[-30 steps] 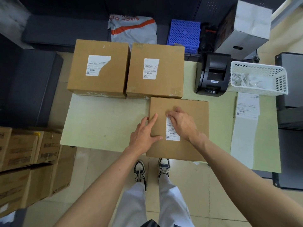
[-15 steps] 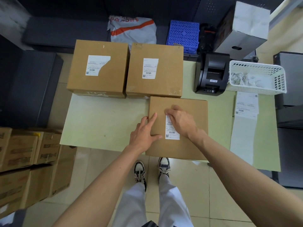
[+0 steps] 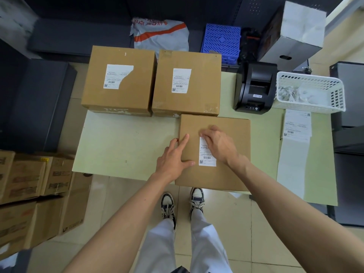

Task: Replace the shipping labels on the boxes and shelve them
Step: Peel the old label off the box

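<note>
Cardboard filled most of the pale green table [image 3: 122, 146]: a plain brown cardboard box [image 3: 230, 174] sat at the near edge, overhanging it slightly toward the person, with two more brown cardboard boxes [image 3: 122, 95] [image 3: 199, 103] side by side behind it. The left hand [image 3: 173, 156] lay open and flat on the near box's left edge, fingers spread, bracing it and gripping nothing. The right hand [image 3: 218, 142] rested on the upper part of a white printed shipping label [image 3: 206, 156] on that box's top; its fingertips were curled down at the label's top edge, and whether they pinched a corner or merely pressed could not be told.

Judging by the pose, the label was being worked on at its top edge. If it was being peeled, the paper could tear and leave a ragged remnant, much as the label on the far left box [image 3: 116, 76] already showed a torn-away corner. If it was being pressed down, uneven pressure could trap a wrinkle across the barcode. A hard pull might also drag the overhanging box off the table should the bracing hand slip. A strip of white labels [image 3: 295, 154] lay to the right, below a black label printer [image 3: 254, 87] and a white plastic basket [image 3: 338, 95].
</note>
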